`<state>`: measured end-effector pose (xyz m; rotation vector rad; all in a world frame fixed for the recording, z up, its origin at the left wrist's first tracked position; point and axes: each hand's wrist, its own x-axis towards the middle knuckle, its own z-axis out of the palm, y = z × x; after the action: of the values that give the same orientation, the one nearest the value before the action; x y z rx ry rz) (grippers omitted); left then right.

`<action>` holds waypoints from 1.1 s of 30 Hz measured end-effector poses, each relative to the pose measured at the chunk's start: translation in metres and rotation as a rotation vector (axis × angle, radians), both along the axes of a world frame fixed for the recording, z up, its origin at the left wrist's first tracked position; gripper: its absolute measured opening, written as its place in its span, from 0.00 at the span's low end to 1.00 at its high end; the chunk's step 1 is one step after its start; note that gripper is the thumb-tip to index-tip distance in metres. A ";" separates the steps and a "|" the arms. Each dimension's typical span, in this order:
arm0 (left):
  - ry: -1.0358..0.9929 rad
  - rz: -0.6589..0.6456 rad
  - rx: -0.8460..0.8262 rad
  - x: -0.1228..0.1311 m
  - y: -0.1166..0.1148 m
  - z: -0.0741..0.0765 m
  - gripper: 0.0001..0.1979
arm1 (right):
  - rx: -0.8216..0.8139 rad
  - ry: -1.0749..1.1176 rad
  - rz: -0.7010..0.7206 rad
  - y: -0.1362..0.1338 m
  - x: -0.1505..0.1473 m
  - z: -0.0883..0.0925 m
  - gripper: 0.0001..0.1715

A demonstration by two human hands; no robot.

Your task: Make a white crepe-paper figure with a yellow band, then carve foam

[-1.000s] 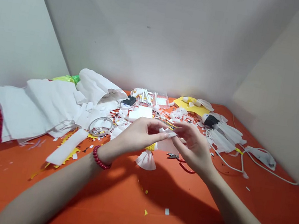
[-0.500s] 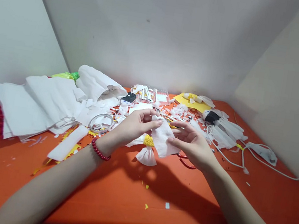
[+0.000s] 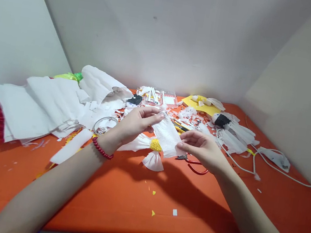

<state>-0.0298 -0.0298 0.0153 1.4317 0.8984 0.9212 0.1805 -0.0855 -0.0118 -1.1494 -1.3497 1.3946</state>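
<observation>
White sheet (image 3: 167, 137) was bunched a second ago, now opened out; its face is exposed, seemingly workable; left hand (image 3: 138, 124) pinches its upper end, right hand (image 3: 202, 149) its lower right edge; held over orange table (image 3: 117, 209), beside yellow-and-white piece (image 3: 156, 145).

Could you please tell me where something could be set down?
The table is mostly bare between the right forearm and white cord, and at front left, between the left forearm and white sheets. White scraps crowd the back middle.
</observation>
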 end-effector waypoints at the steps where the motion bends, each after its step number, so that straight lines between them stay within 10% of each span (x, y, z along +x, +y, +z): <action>1: 0.016 -0.001 0.022 0.000 0.001 0.000 0.10 | 0.002 -0.002 0.020 0.000 0.001 0.000 0.17; 6: 0.127 -0.020 0.177 -0.005 0.001 0.005 0.11 | 0.052 -0.162 0.229 0.005 0.013 -0.003 0.19; 12: 0.226 -0.136 0.085 -0.003 -0.005 0.009 0.12 | 0.393 -0.608 -0.318 0.032 0.035 -0.016 0.22; 16: 0.140 -0.132 0.006 0.006 -0.007 0.001 0.13 | 0.442 -0.547 -0.295 0.033 0.022 -0.019 0.22; 21: 0.163 -0.034 0.086 0.009 -0.009 -0.002 0.14 | 0.299 -0.198 0.058 0.011 -0.011 -0.017 0.20; 33: 0.370 -0.067 0.333 0.012 -0.020 -0.002 0.12 | 0.216 -0.090 -0.044 0.001 -0.020 -0.018 0.16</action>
<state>-0.0182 -0.0503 0.0136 1.9514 0.9900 0.7924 0.1601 -0.0843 -0.0300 -1.1014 -1.4897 1.1464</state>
